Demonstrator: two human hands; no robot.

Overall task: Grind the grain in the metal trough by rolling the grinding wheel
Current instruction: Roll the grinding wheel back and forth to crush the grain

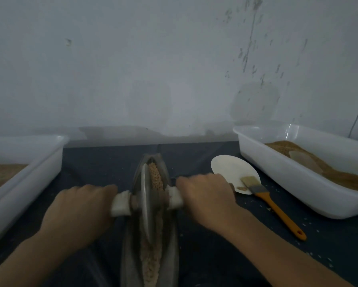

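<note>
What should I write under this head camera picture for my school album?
Two hands, left hand and right hand, grip the grinding wheel handles over grain in the metal trough.

Dark cloth (pixel 205 255) as ground. On its left edge, white tub (pixel 28 175) with brown meal. On its right, second white tub (pixel 294 183), likewise filled; nearer centre, paper plate (pixel 230 168) bearing orange-handled brush (pixel 275 208).

a long grey metal trough (pixel 169 241) lies on the dark cloth, full of brown grain (pixel 155 178). a thin round metal grinding wheel (pixel 146 204) stands up in it.
</note>
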